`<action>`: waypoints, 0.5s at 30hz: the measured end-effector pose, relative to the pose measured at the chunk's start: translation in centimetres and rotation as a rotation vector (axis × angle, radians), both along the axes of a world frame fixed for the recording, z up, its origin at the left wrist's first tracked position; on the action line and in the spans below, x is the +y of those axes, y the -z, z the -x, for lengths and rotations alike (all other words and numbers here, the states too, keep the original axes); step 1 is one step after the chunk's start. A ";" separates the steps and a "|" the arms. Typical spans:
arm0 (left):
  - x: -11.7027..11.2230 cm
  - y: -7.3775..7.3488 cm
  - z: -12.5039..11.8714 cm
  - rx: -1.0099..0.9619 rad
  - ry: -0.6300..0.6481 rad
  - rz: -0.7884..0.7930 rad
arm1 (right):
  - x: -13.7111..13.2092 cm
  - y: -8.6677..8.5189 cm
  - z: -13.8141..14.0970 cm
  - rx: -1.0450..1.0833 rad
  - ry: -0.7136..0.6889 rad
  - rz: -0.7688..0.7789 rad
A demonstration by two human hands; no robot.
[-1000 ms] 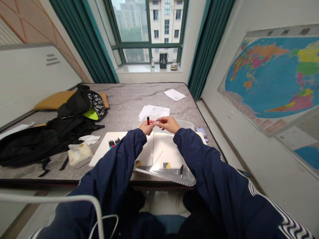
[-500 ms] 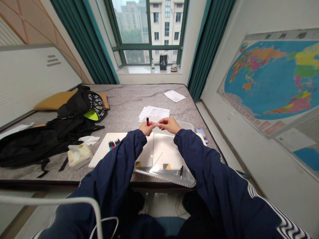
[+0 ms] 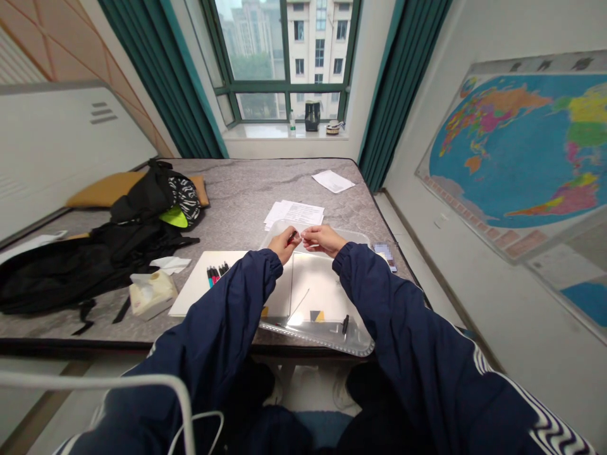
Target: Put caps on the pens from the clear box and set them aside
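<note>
My left hand (image 3: 284, 243) is closed around a pen with a red end (image 3: 293, 236), tipped towards the right. My right hand (image 3: 322, 239) pinches the same pen from the other side, fingertips meeting the left hand's. Both hands hover over the far end of a clear plastic folder (image 3: 332, 335) lying on white boards (image 3: 199, 287). Several pens (image 3: 216, 273) lie on the left board. A single black pen cap or clip (image 3: 346, 323) rests inside the folder near its front edge.
Black bags and clothing (image 3: 95, 253) cover the left of the grey mattress (image 3: 237, 189). A tissue pack (image 3: 152, 292) lies near the boards. Loose papers (image 3: 294, 213) and another sheet (image 3: 332, 181) lie farther back. A white chair rail (image 3: 95, 382) is at lower left.
The pen has tipped from upright to lying nearly level between my hands, and its red end is now mostly hidden. Both hands have dropped slightly towards the folder.
</note>
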State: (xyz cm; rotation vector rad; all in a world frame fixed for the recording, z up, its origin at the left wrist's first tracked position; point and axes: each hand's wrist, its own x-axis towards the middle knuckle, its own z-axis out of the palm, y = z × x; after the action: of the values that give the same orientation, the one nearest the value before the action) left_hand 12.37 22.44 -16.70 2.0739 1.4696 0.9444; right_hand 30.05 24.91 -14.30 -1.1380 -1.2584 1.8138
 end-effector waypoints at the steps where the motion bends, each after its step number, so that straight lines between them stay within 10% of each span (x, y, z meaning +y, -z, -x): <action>1: 0.0 0.0 0.0 0.013 0.005 -0.004 | 0.0 0.0 0.0 0.001 0.011 0.004; 15: -0.3 -0.5 -0.1 -0.026 0.012 -0.050 | 0.1 0.3 -0.2 0.071 -0.043 0.079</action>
State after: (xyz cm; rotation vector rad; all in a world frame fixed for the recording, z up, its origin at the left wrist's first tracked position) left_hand 12.50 22.12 -16.19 2.0957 1.4324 1.0092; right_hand 30.27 25.05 -14.57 -1.0864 -1.1887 1.9337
